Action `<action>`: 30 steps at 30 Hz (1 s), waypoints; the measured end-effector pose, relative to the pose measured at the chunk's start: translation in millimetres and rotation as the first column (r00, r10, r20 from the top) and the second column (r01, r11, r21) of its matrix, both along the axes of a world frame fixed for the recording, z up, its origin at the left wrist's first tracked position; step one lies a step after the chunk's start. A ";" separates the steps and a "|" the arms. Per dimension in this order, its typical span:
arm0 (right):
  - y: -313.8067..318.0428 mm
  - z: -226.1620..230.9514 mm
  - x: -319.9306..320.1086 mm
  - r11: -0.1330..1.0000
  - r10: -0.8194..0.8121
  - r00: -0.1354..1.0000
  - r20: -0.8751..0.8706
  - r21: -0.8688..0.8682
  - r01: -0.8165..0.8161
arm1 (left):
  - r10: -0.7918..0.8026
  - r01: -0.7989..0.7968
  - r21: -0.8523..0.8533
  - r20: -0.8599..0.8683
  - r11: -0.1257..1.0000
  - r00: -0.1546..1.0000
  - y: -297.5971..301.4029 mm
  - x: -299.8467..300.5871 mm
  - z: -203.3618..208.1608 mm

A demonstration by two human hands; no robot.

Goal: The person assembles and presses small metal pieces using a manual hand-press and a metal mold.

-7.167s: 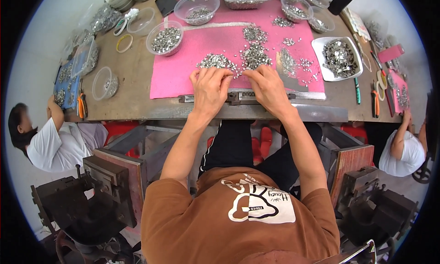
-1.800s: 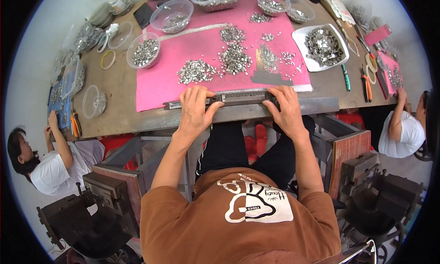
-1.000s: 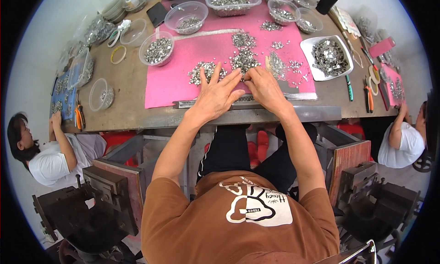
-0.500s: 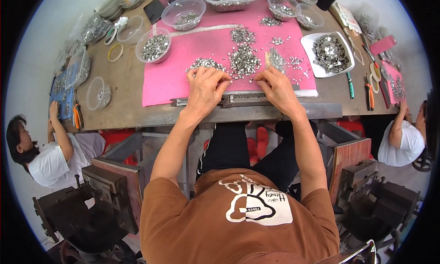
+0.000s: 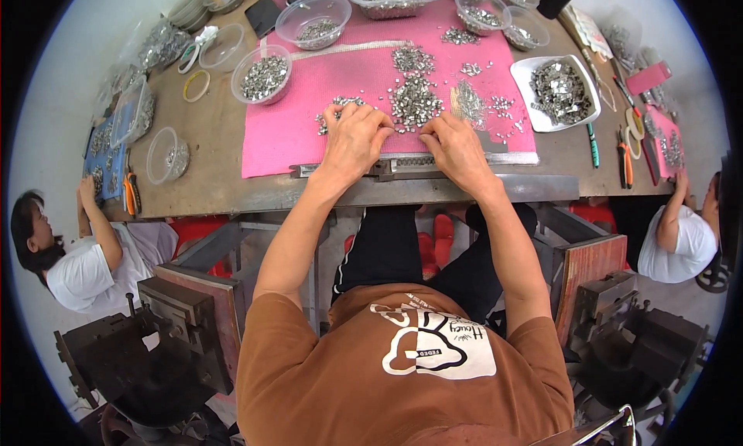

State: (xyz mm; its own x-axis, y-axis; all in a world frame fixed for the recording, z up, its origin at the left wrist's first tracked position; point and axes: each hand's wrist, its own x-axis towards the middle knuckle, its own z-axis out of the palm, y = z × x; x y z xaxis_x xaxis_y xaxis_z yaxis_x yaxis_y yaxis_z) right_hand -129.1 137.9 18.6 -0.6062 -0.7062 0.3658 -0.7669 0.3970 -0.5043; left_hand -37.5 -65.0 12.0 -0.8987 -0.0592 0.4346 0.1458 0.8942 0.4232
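My left hand [image 5: 356, 140] is at the front of the pink mat [image 5: 271, 148], fingers curled and thumb and fingertips together beside a heap of small silvery metal pieces [image 5: 416, 101]. A smaller pile of such pieces [image 5: 344, 103] lies partly hidden behind it. Across from it, my right hand [image 5: 455, 145] is pinched at the heap's right front edge. Whatever either pinch holds is too small to make out. Just below both hands, a long metal rail [image 5: 410, 163] with a slotted row of small parts runs along the table's front edge. Thin silvery pins [image 5: 469, 104] lie beyond my right hand.
Clear tubs of metal pieces [image 5: 261, 76] stand around the mat, with a white dish [image 5: 559, 94] at right. Pliers [image 5: 624, 163] and a green pen [image 5: 593, 145] lie farther right. People in white shirts sit at both table ends. A dark phone [image 5: 261, 16] lies at the back left.
My right hand has moved left, closer to my left hand. My left hand has shifted slightly right and covers more of the small pile. The person at left has drawn their hand nearer.
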 end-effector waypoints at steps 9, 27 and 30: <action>-4.6 -4.9 3.1 0.998 -0.022 1.000 -0.001 -0.064 0.022 | -0.084 0.082 -0.029 -0.054 0.996 0.995 -9.2 -7.0 -0.5; -12.4 -6.6 -4.9 1.000 0.018 0.989 -0.146 0.018 -0.016 | -0.151 0.151 -0.015 -0.050 0.988 0.987 -2.2 1.3 5.2; -2.5 3.4 3.8 0.998 0.042 0.995 -0.096 -0.048 -0.047 | -0.133 0.139 0.061 -0.080 0.988 0.988 8.5 25.2 13.1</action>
State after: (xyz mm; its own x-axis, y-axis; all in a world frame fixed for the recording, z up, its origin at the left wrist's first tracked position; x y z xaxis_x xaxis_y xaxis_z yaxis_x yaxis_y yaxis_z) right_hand -125.3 135.4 22.0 -0.5357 -0.7108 0.4558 -0.8284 0.3377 -0.4469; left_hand -12.3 -56.5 25.1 -0.8650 0.0303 0.5008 0.2980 0.8340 0.4643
